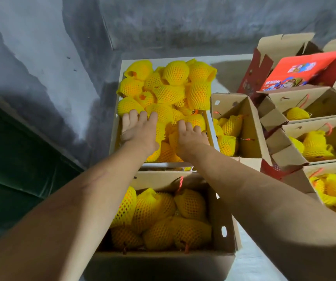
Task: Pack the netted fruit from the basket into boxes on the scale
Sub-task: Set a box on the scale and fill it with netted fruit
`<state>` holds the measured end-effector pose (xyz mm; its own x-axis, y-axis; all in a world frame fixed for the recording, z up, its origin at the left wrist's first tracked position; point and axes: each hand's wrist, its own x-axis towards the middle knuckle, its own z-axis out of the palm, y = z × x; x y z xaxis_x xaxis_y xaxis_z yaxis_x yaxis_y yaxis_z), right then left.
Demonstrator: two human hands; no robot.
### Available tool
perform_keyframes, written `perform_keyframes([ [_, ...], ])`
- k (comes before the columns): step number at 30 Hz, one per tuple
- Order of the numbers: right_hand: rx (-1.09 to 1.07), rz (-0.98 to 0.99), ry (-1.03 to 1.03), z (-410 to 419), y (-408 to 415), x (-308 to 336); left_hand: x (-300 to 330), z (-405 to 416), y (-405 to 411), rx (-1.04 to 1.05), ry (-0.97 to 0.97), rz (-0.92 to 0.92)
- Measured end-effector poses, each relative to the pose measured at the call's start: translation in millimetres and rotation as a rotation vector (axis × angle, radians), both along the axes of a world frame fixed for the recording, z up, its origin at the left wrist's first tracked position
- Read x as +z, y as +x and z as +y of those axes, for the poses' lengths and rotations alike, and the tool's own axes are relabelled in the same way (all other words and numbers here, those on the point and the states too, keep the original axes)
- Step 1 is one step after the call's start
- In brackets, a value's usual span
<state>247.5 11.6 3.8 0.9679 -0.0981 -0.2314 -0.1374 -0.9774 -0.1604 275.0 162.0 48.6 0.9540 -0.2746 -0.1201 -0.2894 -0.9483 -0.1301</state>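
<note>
Both hands lie on netted fruit (169, 92) in the basket (116, 126). Left hand (140, 131) rests flat, fingers extended, gripping nothing. Right hand (191, 138) curls over one fruit; a firm hold cannot be confirmed. Nearest box (223, 218) holds netted fruit.

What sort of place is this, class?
Probably a fruit packing room: a white basket heaped with netted fruit, open cardboard boxes part-filled with it, and bare grey concrete walls.

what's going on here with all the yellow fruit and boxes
A person is packing netted fruit. Both the left hand and right hand reach into the white basket onto the fruit; neither has lifted any yet. The near box already holds several. More part-filled boxes stand to the right.
</note>
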Motion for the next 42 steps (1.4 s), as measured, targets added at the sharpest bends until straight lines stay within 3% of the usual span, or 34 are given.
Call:
perform_keyframes([
  [3, 0.015, 0.054, -0.082, -1, -4, 2, 1, -5, -5, -0.003, 0.001, 0.009],
  [7, -0.072, 0.023, 0.060, -1, -10, 17, 6, 4, -15, 0.047, -0.249, 0.066],
  [12, -0.041, -0.308, 0.484, 8, -36, 65, 33, 22, -45, 0.178, -0.937, 0.168],
  [15, -0.077, -0.381, 0.797, 18, -71, 97, 55, 37, -77, 0.229, -1.341, 0.199],
  [18, -0.016, -0.491, 1.098, 37, -116, 111, 68, 58, -114, 0.313, -1.658, 0.308],
  [21, -0.116, -0.508, 1.324, 55, -156, 107, 68, 75, -145, 0.406, -1.893, 0.433],
  [23, -0.270, -0.539, 1.403, 59, -175, 103, 64, 75, -159, 0.408, -1.852, 0.481],
  [26, -0.518, -0.640, 1.362, 63, -195, 103, 68, 71, -177, 0.240, -1.553, 0.570],
  [28, -0.588, -0.711, 1.384, 66, -208, 104, 74, 73, -189, 0.138, -1.457, 0.583],
  [31, -0.595, -0.754, 1.453, 76, -229, 101, 77, 90, -206, 0.098, -1.508, 0.600],
  [36, -0.493, -0.598, 1.594, 116, -256, 98, 68, 112, -241, -0.031, -1.484, 0.783],
  [42, -0.385, -0.549, 1.594, 153, -276, 100, 50, 131, -261, 0.188, -1.704, 0.758],
])
